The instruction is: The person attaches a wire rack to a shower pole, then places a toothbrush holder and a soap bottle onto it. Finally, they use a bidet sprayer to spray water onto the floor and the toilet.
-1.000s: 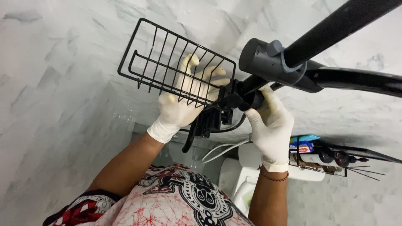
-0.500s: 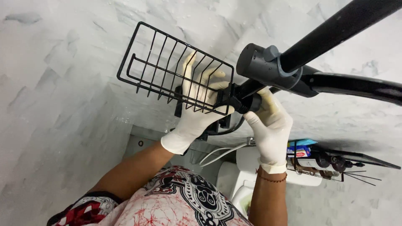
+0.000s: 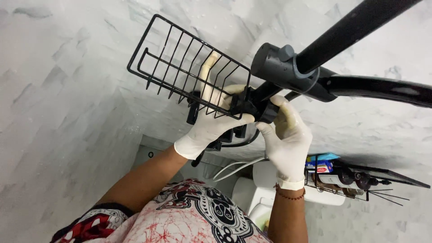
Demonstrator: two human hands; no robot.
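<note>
A black wire basket (image 3: 180, 63) juts out from a black pole fitting against the marble wall. My left hand (image 3: 209, 121), in a white glove, reaches under the basket and grips its bracket at the near end, fingers showing through the wires. My right hand (image 3: 285, 135), also gloved, is closed around a black round knob (image 3: 265, 110) at the joint where the basket meets the fitting. A thick black pole (image 3: 355, 29) runs up to the right through a grey collar (image 3: 288, 67). A black arm (image 3: 382, 87) extends right from the collar.
Below stands a white toilet (image 3: 258, 198) with white hoses (image 3: 236, 166) beside it. A second black wire rack (image 3: 346, 180) with dark bottles and packages hangs at the lower right. Marble tile walls (image 3: 58, 112) surround everything.
The view has shifted slightly, with the basket and joint sitting a little lower. My left hand has slid further along under the basket. My right hand stays on the knob.
</note>
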